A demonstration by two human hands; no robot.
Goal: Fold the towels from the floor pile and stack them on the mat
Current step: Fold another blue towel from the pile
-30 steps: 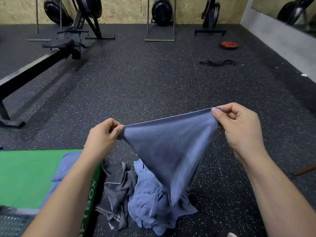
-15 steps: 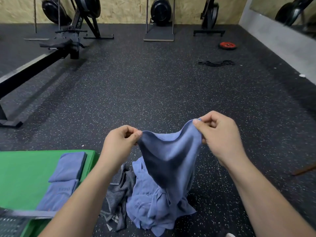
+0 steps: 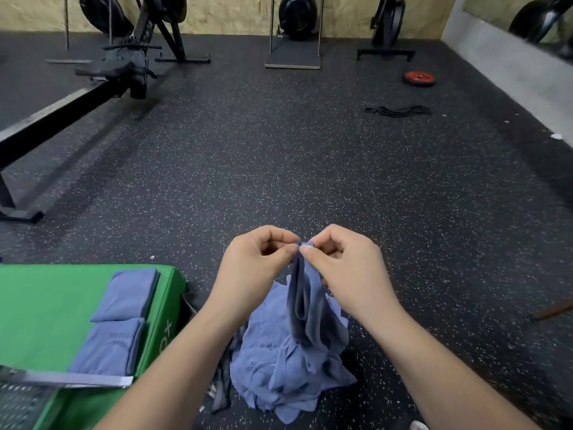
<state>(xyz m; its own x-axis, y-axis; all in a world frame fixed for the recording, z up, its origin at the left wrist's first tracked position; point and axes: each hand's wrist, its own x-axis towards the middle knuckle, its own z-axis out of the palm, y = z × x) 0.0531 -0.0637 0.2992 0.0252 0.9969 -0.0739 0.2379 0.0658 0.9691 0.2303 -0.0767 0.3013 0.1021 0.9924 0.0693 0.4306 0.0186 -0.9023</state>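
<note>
A blue towel [image 3: 305, 308] hangs doubled lengthwise from its two top corners, which meet between my hands. My left hand [image 3: 254, 265] pinches one corner and my right hand [image 3: 344, 268] pinches the other, thumbs nearly touching. Under it a pile of blue towels [image 3: 279, 373] lies crumpled on the floor, with a grey striped cloth [image 3: 221, 389] at its left edge, mostly hidden by my left forearm. On the green mat [image 3: 40, 305] to the left lie two folded blue towels [image 3: 124, 321], one behind the other.
A rowing machine rail [image 3: 55, 119] runs along the far left. Across the speckled black floor lie a red weight plate [image 3: 419, 78] and a black band [image 3: 398, 110] at far right. A grey mesh item [image 3: 18, 405] sits at the bottom left.
My hands have come together from wide apart, bringing the towel's two corners to meet; the towel now hangs narrow and doubled. The folded towels on the mat have come into full view.
</note>
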